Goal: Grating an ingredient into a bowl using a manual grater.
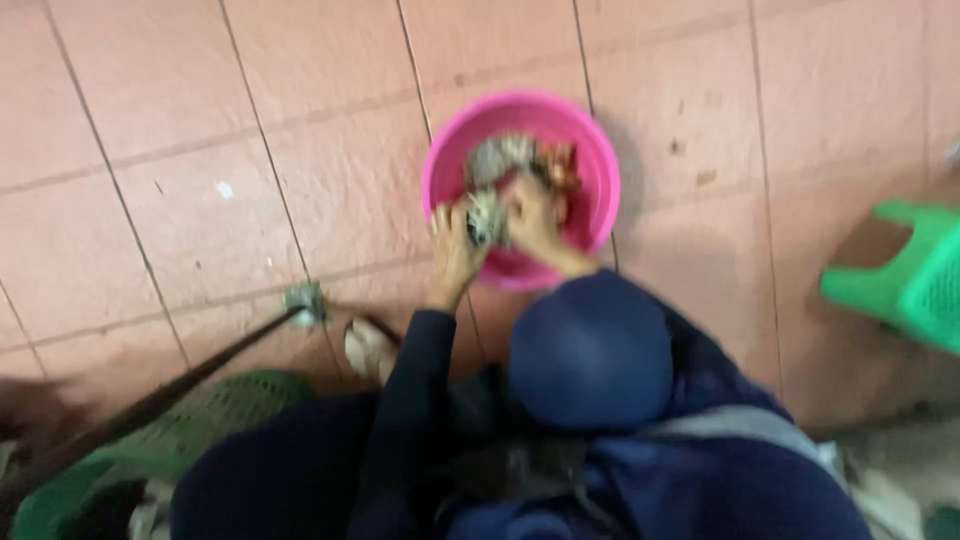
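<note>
Green basket [200, 420] bottom left, dark hose [150, 400] beside it. Left hand [455, 245] clenched on grey wet clump [487, 215] at pink basin [520, 190] rim; right hand [535, 215] grips the same clump, probably scrubbing, blurred. Green stool [900, 280] far right.

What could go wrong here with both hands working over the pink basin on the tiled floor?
The left hand and right hand grip greyish pieces at the near rim of the pink basin; pressing there might tip it or spill onto the tiles. The picture is blurred, so the grip could be looser than it looks. The dark rod lies close to the left elbow.
</note>
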